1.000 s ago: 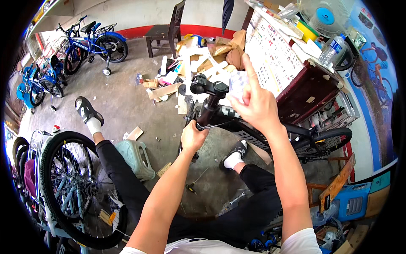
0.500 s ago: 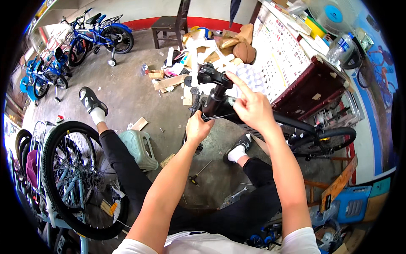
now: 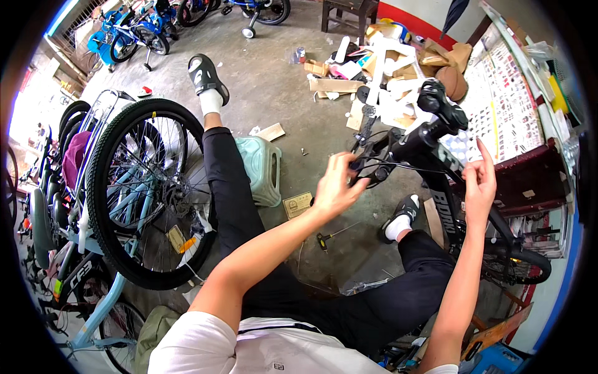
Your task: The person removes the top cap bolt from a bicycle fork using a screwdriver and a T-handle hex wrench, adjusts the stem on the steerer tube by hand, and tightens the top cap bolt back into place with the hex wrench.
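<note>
A black bicycle frame (image 3: 443,206) stands to the right of centre, with a black stem (image 3: 443,111) on top of its steerer. My left hand (image 3: 336,190) is beside the dark cables and levers (image 3: 374,156) hanging at the frame's front; its thumb and fingers are apart. Whether the fingertips touch them, I cannot tell. To the right of the frame, my right hand (image 3: 479,187) is raised with its index finger stretched up and the other fingers loosely curled. Nothing shows in it.
A yellow-and-black T-handle tool (image 3: 322,240) lies on the floor between my legs. At left stand a large bicycle wheel (image 3: 99,199) and a pale green stool (image 3: 260,168). Cardboard and packing scraps (image 3: 392,75) are heaped ahead. A dark red cabinet (image 3: 529,181) stands right.
My left hand has let go of the steerer tube and moved to the cables. My right hand has come away from the stem. The view has shifted left and down.
</note>
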### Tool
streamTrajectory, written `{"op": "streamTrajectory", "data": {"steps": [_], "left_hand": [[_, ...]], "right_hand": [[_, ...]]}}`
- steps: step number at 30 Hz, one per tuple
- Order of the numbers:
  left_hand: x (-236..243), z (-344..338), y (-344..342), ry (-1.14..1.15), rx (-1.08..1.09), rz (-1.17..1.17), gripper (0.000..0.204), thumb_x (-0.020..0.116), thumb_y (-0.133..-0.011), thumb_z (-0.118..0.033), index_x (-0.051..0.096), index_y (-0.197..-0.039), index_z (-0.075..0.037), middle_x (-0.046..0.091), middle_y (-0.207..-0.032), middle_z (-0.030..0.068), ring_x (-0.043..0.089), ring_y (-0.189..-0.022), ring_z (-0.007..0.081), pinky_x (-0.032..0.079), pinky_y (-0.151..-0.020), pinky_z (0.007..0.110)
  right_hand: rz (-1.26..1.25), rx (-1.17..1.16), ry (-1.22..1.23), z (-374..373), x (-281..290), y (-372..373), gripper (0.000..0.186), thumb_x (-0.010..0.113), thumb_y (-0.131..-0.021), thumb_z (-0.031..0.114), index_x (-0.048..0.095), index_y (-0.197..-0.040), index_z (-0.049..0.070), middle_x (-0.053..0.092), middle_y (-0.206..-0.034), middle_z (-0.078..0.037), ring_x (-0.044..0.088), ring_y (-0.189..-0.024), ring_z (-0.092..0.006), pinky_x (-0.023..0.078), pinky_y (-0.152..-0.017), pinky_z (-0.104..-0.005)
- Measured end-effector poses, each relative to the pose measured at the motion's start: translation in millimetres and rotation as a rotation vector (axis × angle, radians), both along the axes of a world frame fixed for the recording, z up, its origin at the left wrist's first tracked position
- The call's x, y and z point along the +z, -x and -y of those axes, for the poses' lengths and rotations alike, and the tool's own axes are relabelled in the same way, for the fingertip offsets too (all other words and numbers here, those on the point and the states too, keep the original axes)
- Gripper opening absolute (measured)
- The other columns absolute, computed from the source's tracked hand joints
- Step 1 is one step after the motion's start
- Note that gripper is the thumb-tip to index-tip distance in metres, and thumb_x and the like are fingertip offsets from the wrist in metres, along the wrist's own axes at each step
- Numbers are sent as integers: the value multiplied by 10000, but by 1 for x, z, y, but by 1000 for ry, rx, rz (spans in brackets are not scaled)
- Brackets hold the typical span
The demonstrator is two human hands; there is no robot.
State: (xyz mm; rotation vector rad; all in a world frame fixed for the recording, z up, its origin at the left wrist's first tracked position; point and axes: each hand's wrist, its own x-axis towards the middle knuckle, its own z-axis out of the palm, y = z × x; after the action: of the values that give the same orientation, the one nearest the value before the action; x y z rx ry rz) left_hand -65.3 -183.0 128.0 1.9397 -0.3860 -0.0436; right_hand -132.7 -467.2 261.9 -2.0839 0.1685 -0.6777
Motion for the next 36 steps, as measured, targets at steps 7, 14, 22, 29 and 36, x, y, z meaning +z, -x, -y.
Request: {"op": "streamTrajectory", "data": {"steps": [7, 14, 22, 29, 36], "left_hand": [[-162, -136, -19, -419, 5, -250, 311, 723, -857, -273, 656, -1060, -46, 709, -1059, 172, 696, -965, 353, 545, -850, 440], [-210, -165, -14, -862, -235, -555, 341, 674, -874, -359, 709, -1053, -71, 735, -1002, 185, 697, -969, 377, 536, -848, 481], [-208, -145, 2, -774, -353, -489, 334, 654, -870, -355, 699, -1043, -73, 737, -991, 167, 695, -961, 376, 533, -830, 490], [-209, -157, 7, -863, -364, -517, 348, 671, -869, -376, 702, -1048, -79, 737, -1012, 174, 690, -986, 387, 533, -836, 496], [-215, -157, 11, -848, -380, -450, 297, 651, -879, -338, 700, -995, -70, 733, -988, 189, 691, -965, 397, 536, -823, 507]], "right_hand": [[185, -187, 248, -23, -12, -13, 253, 573, -987, 11, 683, -1212, -27, 624, -932, -28, 551, -834, -105, 457, -772, -256], [156, -156, 317, -25, -16, -23, 211, 574, -994, 5, 685, -1167, -44, 660, -1036, -66, 596, -912, -128, 477, -825, -262], [135, -111, 243, -31, -14, -15, 188, 555, -988, -53, 687, -1120, -45, 645, -1038, -64, 587, -919, -108, 475, -831, -237], [131, -117, 308, -37, -14, -15, 145, 636, -938, -29, 728, -1048, -7, 700, -972, -89, 654, -911, -180, 505, -839, -290], [114, -121, 363, -33, -16, -13, 141, 658, -944, 16, 735, -1062, 3, 702, -1001, -87, 649, -943, -167, 499, -851, -291]]}}
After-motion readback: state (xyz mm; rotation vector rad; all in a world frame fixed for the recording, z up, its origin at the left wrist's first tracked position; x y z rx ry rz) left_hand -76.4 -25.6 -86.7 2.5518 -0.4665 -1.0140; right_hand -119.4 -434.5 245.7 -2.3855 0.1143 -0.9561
